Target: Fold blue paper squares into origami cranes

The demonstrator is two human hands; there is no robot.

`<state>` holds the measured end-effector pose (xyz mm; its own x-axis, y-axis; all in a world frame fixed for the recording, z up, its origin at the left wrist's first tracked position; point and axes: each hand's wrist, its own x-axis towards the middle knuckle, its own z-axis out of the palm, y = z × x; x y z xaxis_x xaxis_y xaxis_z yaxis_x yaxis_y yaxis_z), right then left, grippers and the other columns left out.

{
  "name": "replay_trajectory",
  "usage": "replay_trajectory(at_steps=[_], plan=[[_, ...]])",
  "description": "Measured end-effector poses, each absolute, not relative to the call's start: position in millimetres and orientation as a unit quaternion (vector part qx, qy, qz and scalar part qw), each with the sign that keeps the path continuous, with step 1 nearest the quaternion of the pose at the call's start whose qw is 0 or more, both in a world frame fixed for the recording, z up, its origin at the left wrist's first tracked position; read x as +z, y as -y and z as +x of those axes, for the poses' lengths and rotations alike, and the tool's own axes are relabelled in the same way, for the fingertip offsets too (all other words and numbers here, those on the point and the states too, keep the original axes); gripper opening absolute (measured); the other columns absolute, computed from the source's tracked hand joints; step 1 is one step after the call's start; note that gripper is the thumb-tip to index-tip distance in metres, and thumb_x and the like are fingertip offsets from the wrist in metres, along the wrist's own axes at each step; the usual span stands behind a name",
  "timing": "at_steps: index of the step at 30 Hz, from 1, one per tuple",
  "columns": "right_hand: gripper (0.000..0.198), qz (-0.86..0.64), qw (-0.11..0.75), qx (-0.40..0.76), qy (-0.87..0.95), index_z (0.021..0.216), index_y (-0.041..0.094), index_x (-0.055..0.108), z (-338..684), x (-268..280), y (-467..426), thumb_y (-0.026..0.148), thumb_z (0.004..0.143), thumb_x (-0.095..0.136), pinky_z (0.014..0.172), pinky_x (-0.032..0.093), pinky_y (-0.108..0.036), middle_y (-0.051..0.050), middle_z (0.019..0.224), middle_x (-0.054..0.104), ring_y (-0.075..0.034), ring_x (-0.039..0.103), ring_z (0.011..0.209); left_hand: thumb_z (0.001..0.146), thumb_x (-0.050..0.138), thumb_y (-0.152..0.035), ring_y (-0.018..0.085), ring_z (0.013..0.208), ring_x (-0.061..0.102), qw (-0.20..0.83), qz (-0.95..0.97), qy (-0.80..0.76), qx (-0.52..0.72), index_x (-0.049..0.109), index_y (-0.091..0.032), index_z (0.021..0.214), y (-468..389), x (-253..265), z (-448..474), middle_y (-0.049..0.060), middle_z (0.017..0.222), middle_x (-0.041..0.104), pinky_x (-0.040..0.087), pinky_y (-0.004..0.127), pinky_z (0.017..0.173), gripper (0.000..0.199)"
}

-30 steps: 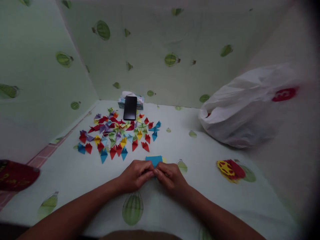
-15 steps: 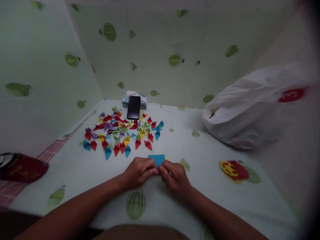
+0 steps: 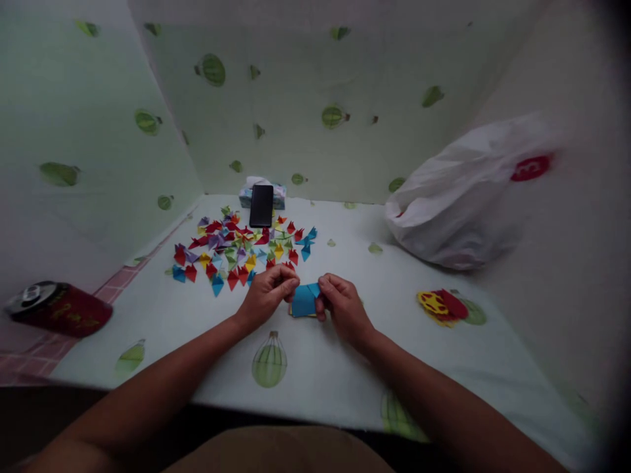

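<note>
Between my hands is a piece of blue origami paper (image 3: 312,290) with a folded edge, over a small stack of square paper (image 3: 302,305) with a blue top sheet and a yellow edge below. My right hand (image 3: 342,307) pinches the piece at its right side, thumb and fingers closed. My left hand (image 3: 269,294) is closed in a pinch at the upper left of the blue paper; its fingertips partly hide what they grip. Beyond my left hand lies a spread of folded paper cranes (image 3: 231,253) in red, blue, yellow, green and purple.
A black phone (image 3: 261,205) leans on a tissue box (image 3: 279,196) at the back. To the right are a white plastic bag (image 3: 444,210) and red and yellow cut-out pieces (image 3: 441,307). A red can (image 3: 64,309) lies tilted at the left edge.
My hands have moved apart a little, and more of the blue paper shows between them. The whole view has shifted slightly as my head moved.
</note>
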<state>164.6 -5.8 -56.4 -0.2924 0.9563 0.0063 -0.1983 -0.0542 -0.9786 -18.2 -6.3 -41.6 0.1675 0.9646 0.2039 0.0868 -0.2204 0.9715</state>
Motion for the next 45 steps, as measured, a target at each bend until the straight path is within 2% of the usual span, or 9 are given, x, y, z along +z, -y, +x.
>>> replay_trajectory(at_steps=[4, 9, 14, 16, 21, 24, 30, 37, 45], plan=[[0.043, -0.326, 0.471, 0.686, 0.449, 0.066, 0.02, 0.05, 158.7, -53.0, 11.2, 0.054, 0.085, 0.067, 0.04, 0.037, -0.022, 0.005, 0.049, 0.055, -0.009, 0.046, 0.037, 0.076, 0.077, -0.03, 0.013, 0.07, 0.063, 0.503, 0.601, -0.385, 0.487, 0.064, -0.015, 0.101, 15.0, -33.0, -8.1, 0.001, 0.078, 0.066, 0.051, 0.025, 0.067, 0.032], [0.041, -0.297, 0.475, 0.699, 0.444, 0.067, 0.018, 0.054, 156.3, -45.1, 15.8, 0.054, 0.084, 0.067, 0.039, 0.038, -0.021, 0.005, 0.05, 0.056, -0.008, 0.045, 0.037, 0.079, 0.076, -0.033, 0.013, 0.068, 0.064, 0.506, 0.606, -0.388, 0.475, 0.064, -0.014, 0.092, 21.6, -22.0, -3.1, 0.001, 0.072, 0.067, 0.052, 0.027, 0.066, 0.026], [0.039, -0.34, 0.483, 0.603, 0.536, 0.067, 0.019, 0.054, 157.7, -31.7, 17.7, 0.05, 0.085, 0.067, 0.04, 0.037, -0.02, 0.004, 0.05, 0.057, -0.008, 0.046, 0.04, 0.077, 0.078, -0.034, 0.012, 0.064, 0.063, 0.54, 0.591, -0.4, 0.446, 0.063, -0.014, 0.093, 19.7, -11.8, -5.6, 0.0, 0.069, 0.067, 0.051, 0.026, 0.062, 0.03], [0.04, -0.359, 0.467, 0.572, 0.571, 0.065, 0.019, 0.052, 158.9, -26.7, 18.2, 0.05, 0.086, 0.066, 0.042, 0.038, -0.021, 0.004, 0.05, 0.056, -0.008, 0.047, 0.042, 0.074, 0.08, -0.034, 0.012, 0.061, 0.063, 0.563, 0.576, -0.419, 0.42, 0.064, -0.013, 0.087, 18.6, -9.5, -7.2, 0.0, 0.066, 0.067, 0.051, 0.026, 0.06, 0.029], [0.038, -0.348, 0.427, 0.597, 0.583, 0.074, 0.019, 0.054, 163.3, -18.3, 16.3, 0.054, 0.091, 0.056, 0.047, 0.042, -0.023, 0.003, 0.057, 0.06, -0.009, 0.053, 0.045, 0.067, 0.085, -0.036, 0.011, 0.06, 0.062, 0.613, 0.49, -0.438, 0.439, 0.062, -0.013, 0.08, 15.8, -7.3, -12.4, -0.001, 0.066, 0.065, 0.051, 0.025, 0.062, 0.035], [0.032, -0.349, 0.429, 0.584, 0.594, 0.077, 0.019, 0.054, 163.9, -15.0, 12.5, 0.049, 0.088, 0.061, 0.049, 0.044, -0.023, 0.004, 0.058, 0.06, -0.009, 0.053, 0.047, 0.064, 0.088, -0.034, 0.011, 0.065, 0.062, 0.631, 0.435, -0.425, 0.481, 0.062, -0.014, 0.082, 12.0, -9.8, -13.3, -0.003, 0.07, 0.064, 0.05, 0.024, 0.064, 0.037], [0.036, -0.332, 0.443, 0.596, 0.581, 0.078, 0.018, 0.054, 154.5, -12.6, -5.9, 0.051, 0.083, 0.069, 0.05, 0.043, -0.023, 0.004, 0.059, 0.06, -0.009, 0.053, 0.048, 0.06, 0.092, -0.031, 0.004, 0.053, 0.047, 0.692, 0.368, -0.357, 0.509, 0.062, -0.013, 0.078, -6.7, -22.1, -9.9, -0.006, 0.061, 0.053, 0.039, 0.016, 0.052, 0.038], [0.035, -0.283, 0.456, 0.641, 0.549, 0.076, 0.019, 0.054, 143.7, 1.3, -35.6, 0.048, 0.082, 0.072, 0.049, 0.046, -0.022, 0.005, 0.056, 0.059, -0.009, 0.054, 0.047, 0.065, 0.09, -0.035, 0.004, 0.052, 0.046, 0.745, 0.373, -0.28, 0.477, 0.063, -0.011, 0.074, -36.5, -13.7, -14.5, 0.0, 0.063, 0.058, 0.039, 0.017, 0.05, 0.037], [0.023, -0.322, 0.467, 0.5, 0.655, 0.078, 0.019, 0.053, 141.1, 5.9, -44.1, 0.036, 0.086, 0.067, 0.052, 0.047, -0.024, 0.004, 0.06, 0.058, -0.01, 0.056, 0.052, 0.062, 0.092, -0.033, 0.005, 0.051, 0.048, 0.728, 0.375, -0.284, 0.498, 0.062, -0.013, 0.073, -45.0, -22.8, -22.1, -0.004, 0.058, 0.055, 0.039, 0.017, 0.05, 0.038]])
